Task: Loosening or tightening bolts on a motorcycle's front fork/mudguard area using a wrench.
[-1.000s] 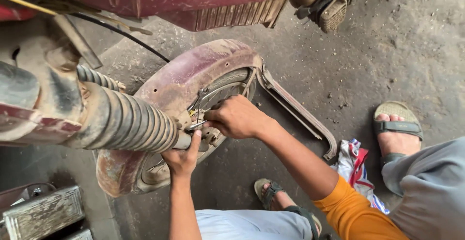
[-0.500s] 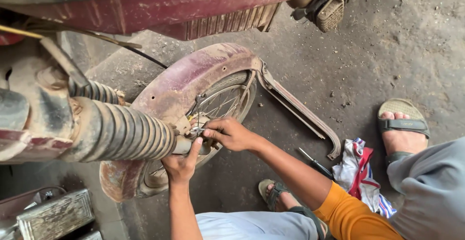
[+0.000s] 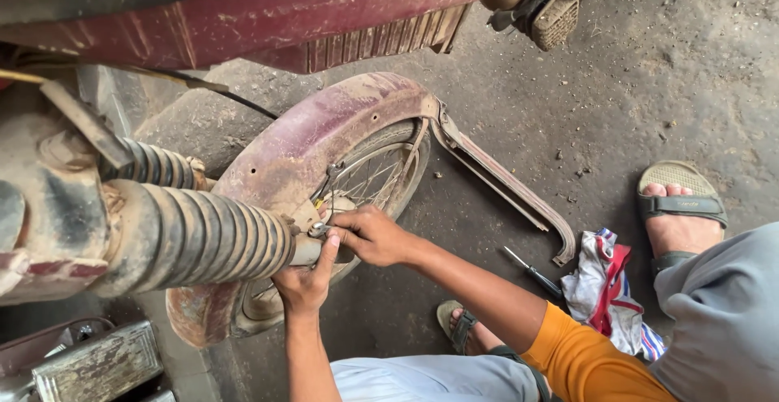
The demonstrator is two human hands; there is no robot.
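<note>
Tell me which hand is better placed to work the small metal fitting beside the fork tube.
Right, probably. The right hand has its fingertips pinched on the small fitting, while the left hand is below, propped against the fork tube.

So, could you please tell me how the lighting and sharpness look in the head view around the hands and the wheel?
Head view: soft, even daylight on the concrete floor, no glare; the hands, left and right, are sharp at the fork; the mudguard is crisp and dusty; deep shade lies under the red bodywork; the wide lens bends the edges, stretching the grey trouser leg.
</note>
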